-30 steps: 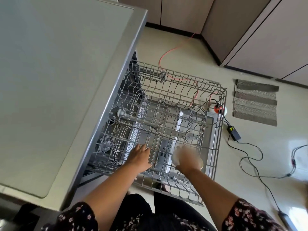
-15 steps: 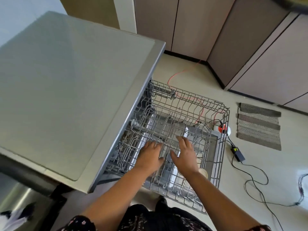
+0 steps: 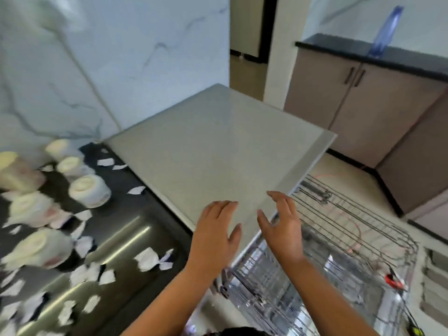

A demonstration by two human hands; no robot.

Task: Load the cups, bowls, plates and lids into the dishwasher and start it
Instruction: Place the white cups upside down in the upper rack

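Head view was motion-blurred: white cups on the dark counter at left lacked detail. Dishwasher top hid part of the pulled-out rack. Left hand and right hand, the 2 spread and empty, hovered over that top's front edge.

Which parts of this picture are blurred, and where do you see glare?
Head view: motion blur smears the cups at the left edge and the near part of the dishwasher rack; head view: bright glare streaks lie on the steel surface; head view: the left hand and right hand, both empty, look sharper.
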